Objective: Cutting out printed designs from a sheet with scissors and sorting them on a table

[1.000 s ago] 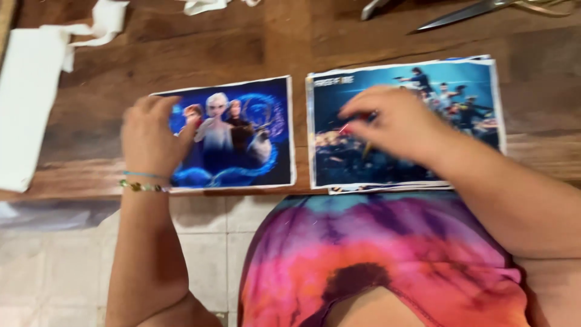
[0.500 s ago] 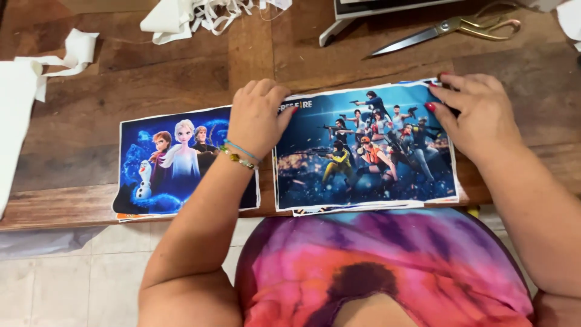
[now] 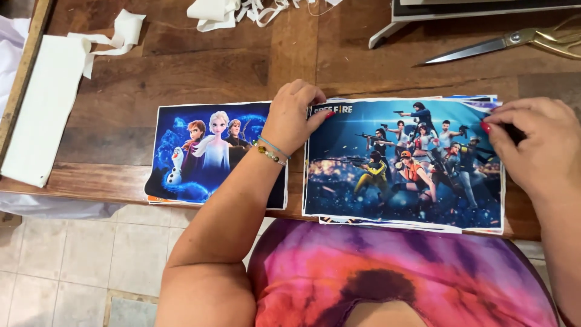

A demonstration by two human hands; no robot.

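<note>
Seen from the head camera, a person in a pink, purple and orange tie-dye shirt (image 3: 411, 278) leans over a dark brown wooden table (image 3: 200, 66), both hands on a stack of glossy printed sheets topped by a blue picture of armed game characters (image 3: 402, 163) that lies at the table's near edge, right of centre. The left hand (image 3: 293, 115), a thin beaded bracelet (image 3: 270, 151) at its wrist, rests knuckles up on the stack's far left corner, fingers curled and red-nailed fingertips pressing the top sheet down. The right hand (image 3: 535, 148) sits at the stack's far right corner, fingers bent together at the sheet edges; whether it pinches them or merely presses cannot be told. Just left of the stack, partly under the left forearm, lies a second blue print of animated winter characters (image 3: 206, 151), its near edge hanging slightly past the table. A long white fabric strip (image 3: 42, 109) lies at the far left, crumpled white scraps (image 3: 239, 12) along the far edge, and gold-handled metal scissors (image 3: 502, 43) at the far right beside a pale machine base (image 3: 411, 15). Pale floor tiles (image 3: 72, 260) show below.
</note>
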